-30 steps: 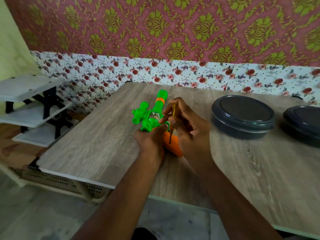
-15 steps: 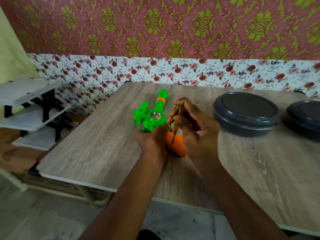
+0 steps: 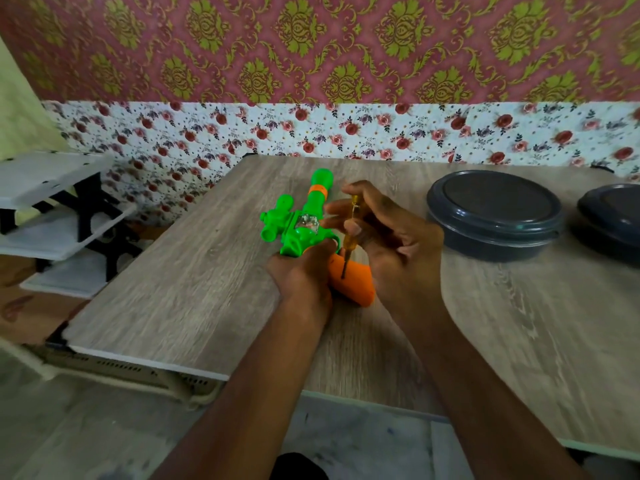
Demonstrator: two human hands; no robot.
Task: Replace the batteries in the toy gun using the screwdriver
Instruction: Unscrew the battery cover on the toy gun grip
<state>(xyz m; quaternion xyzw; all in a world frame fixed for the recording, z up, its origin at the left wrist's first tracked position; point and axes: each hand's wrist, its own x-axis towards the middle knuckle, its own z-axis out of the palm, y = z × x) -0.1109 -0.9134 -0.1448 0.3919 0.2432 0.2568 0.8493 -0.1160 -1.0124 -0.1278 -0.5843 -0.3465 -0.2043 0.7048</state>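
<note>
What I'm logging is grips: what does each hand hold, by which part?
Right hand pinches the screwdriver by its yellow handle; left hand grips the toy gun where body meets orange grip.

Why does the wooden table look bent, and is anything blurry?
Head view: the wide-angle lens bows the grey wood-grain table; light is soft, shadows faint; the right hand pinching the yellow-handled screwdriver on the green and orange plastic toy gun looks slightly smeared; the floor is blurriest.

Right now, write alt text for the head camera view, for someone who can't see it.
A right hand holds a yellow-handled screwdriver, tip on the orange grip of a green toy gun that the left hand grips on a wood-grain table. Two dark lidded containers sit to the right.
</note>
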